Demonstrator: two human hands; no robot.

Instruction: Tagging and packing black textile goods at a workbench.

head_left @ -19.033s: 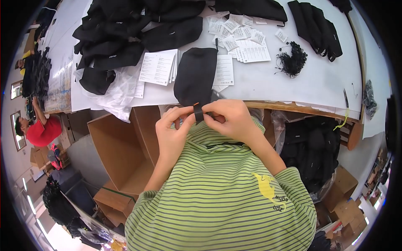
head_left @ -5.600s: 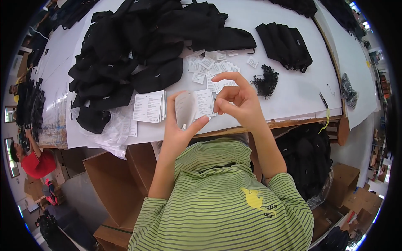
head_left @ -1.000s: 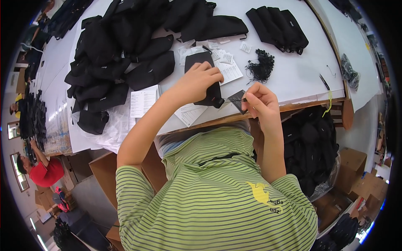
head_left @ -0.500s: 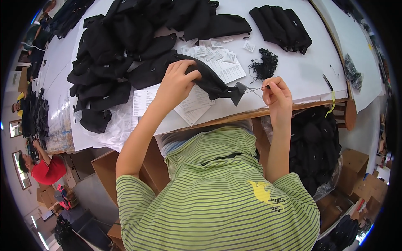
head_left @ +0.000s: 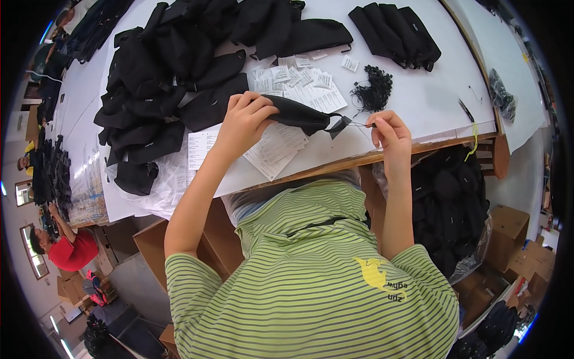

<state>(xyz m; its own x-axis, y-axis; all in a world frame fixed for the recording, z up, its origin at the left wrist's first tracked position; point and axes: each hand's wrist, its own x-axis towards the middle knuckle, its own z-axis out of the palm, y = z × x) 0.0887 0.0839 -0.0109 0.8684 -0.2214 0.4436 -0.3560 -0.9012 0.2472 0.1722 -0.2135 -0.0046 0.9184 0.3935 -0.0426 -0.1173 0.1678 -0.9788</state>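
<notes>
My left hand (head_left: 246,119) is closed round one end of a black fabric pouch (head_left: 298,116) and holds it over the near edge of the table. A small dark tag (head_left: 339,127) hangs at the pouch's right end, by a loop. Out to the right, my right hand (head_left: 392,133) pinches the end of a thin dark string (head_left: 360,124) that runs to the tag and loop. The string looks stretched between them. Beyond my right hand lies a tangled bunch of black tag strings (head_left: 373,88). Printed sheets (head_left: 276,154) lie under the pouch.
Many black pouches (head_left: 164,66) are heaped at the left, and a neat row (head_left: 394,36) lies far right. Small white labels (head_left: 293,75) sit mid-table. Thread snips (head_left: 467,111) with a yellow cord lie at right. A bag of black pouches (head_left: 448,209) stands below the table edge.
My left hand has shifted a little left and down, and the pouch lies flatter. My right hand has moved slightly left, with the string still pinched. The tag has turned.
</notes>
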